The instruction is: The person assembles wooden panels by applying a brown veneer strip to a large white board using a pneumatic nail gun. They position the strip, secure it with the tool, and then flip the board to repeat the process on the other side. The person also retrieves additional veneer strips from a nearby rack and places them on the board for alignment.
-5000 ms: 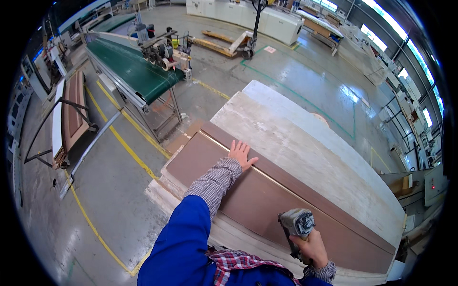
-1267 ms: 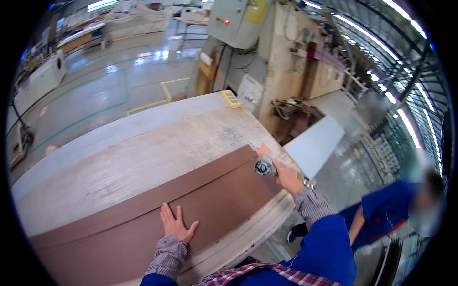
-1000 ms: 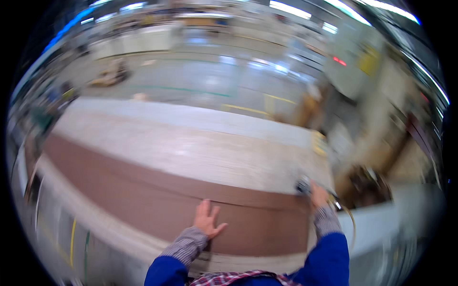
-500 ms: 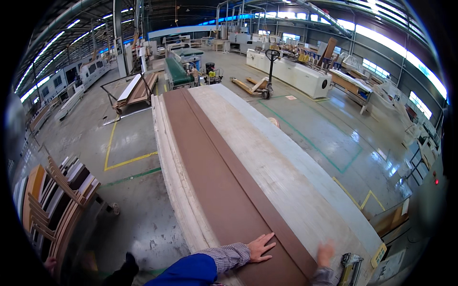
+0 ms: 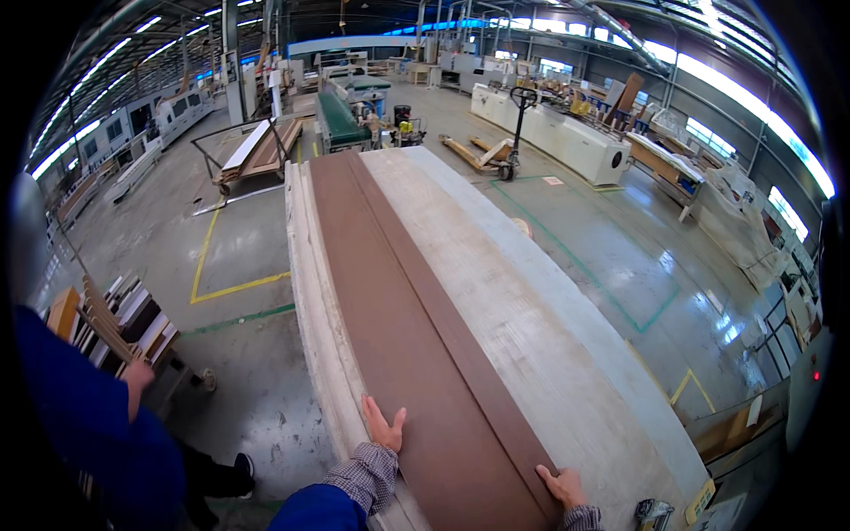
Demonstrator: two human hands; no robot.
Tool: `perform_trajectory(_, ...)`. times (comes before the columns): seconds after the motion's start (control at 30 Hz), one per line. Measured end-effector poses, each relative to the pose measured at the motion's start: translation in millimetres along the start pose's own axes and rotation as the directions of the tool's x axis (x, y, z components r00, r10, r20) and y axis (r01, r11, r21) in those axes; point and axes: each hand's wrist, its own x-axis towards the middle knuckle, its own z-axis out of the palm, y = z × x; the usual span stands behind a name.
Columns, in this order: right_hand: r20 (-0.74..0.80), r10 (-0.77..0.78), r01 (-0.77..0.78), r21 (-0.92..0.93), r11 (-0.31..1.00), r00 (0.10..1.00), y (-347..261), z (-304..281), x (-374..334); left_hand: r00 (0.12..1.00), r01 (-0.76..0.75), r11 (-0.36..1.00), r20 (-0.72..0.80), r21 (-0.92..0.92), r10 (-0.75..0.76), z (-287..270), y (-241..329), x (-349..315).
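A long brown panel (image 5: 398, 354) with a raised strip (image 5: 460, 367) along its right side lies lengthwise on a pale, worn worktable (image 5: 522, 327). At the panel's left edge is my left hand (image 5: 383, 427), open, with thumb and fingers spread. My right hand (image 5: 564, 487) rests at the panel's right edge, thumb apart and pointing over the strip; its other fingers are partly hidden. To the right of that hand, a metal hand tool (image 5: 653, 513) is cut off by the lower border.
A person's blue sleeve (image 5: 88, 416) is close on the left, beside a rack (image 5: 124, 327) of boards. Beyond the table stand a cart (image 5: 257, 155) with planks, a green-topped conveyor (image 5: 336, 119) and a pallet jack (image 5: 496, 150). A yellow object (image 5: 699, 502) sits at the table's right corner.
My left hand has moved left from the panel's middle to its left edge. My right hand has shifted left onto the strip's edge. A person in blue has come into view at left.
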Motion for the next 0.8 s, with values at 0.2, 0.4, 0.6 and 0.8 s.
perform_trajectory(0.2, 0.034, 0.084, -0.086, 0.078, 0.993, 0.996, 36.9, -8.2, -45.0, 0.993, -0.036, 0.999, 0.114, 0.035, 0.032, -20.2, 28.6, -37.2)
perform_trajectory(0.4, -0.041, -0.079, 0.085, 0.162, 0.983, 0.996, 53.3, -55.3, -116.7, 0.979, -0.038, 0.998, 0.201, -0.048, 0.047, -11.1, 48.2, -95.5)
perform_trajectory(0.6, -0.108, 0.156, -0.174, -0.185, 0.967, 0.982, 47.2, -127.8, -161.4, 0.964, -0.084, 0.994, 0.248, -0.068, 0.098, 29.6, 60.9, -118.2)
perform_trajectory(0.8, -0.601, -0.141, -0.066, -0.309, 0.949, 0.787, 46.3, -143.5, -184.1, 0.921, -0.234, 0.933, 0.369, 0.274, 0.123, 96.3, 78.8, -116.7)
